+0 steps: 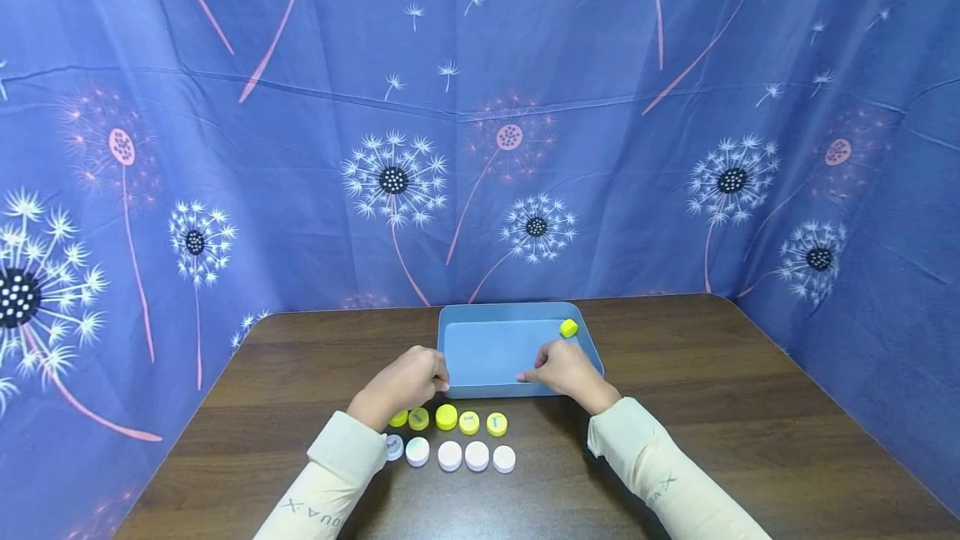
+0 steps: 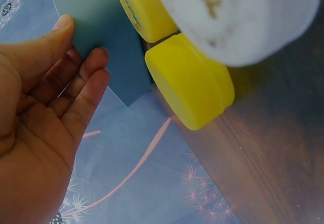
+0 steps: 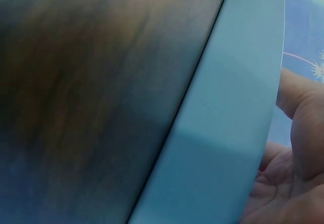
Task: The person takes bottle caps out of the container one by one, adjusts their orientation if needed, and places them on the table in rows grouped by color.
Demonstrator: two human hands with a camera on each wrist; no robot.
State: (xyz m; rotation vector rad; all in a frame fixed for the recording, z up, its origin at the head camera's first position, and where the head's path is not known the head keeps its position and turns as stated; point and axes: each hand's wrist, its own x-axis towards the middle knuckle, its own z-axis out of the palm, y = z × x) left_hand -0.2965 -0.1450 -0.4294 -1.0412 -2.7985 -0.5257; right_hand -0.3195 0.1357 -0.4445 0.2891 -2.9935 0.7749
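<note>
A shallow blue tray point(image 1: 510, 391) sits at the back middle of the wooden table. My left hand point(image 1: 408, 377) is at its front left corner; in the left wrist view the thumb and fingers point(image 2: 96, 82) grip the wall's edge. Inside the tray, behind the front wall, is my right hand point(image 1: 566, 369), its thumb stretched left and nothing visible between thumb and fingers. The front wall point(image 3: 217, 107) partly hides this hand in the right wrist view. A small yellow piece point(image 1: 568, 328) lies in the tray's back right corner.
In front of the tray runs a row of several yellow bottle caps point(image 1: 446, 417), partly covered by my left arm. Nearer lies a row of several white bottle caps point(image 1: 450, 456). A blue dandelion-print cloth point(image 1: 465, 148) hangs behind and beside the table point(image 1: 750, 407).
</note>
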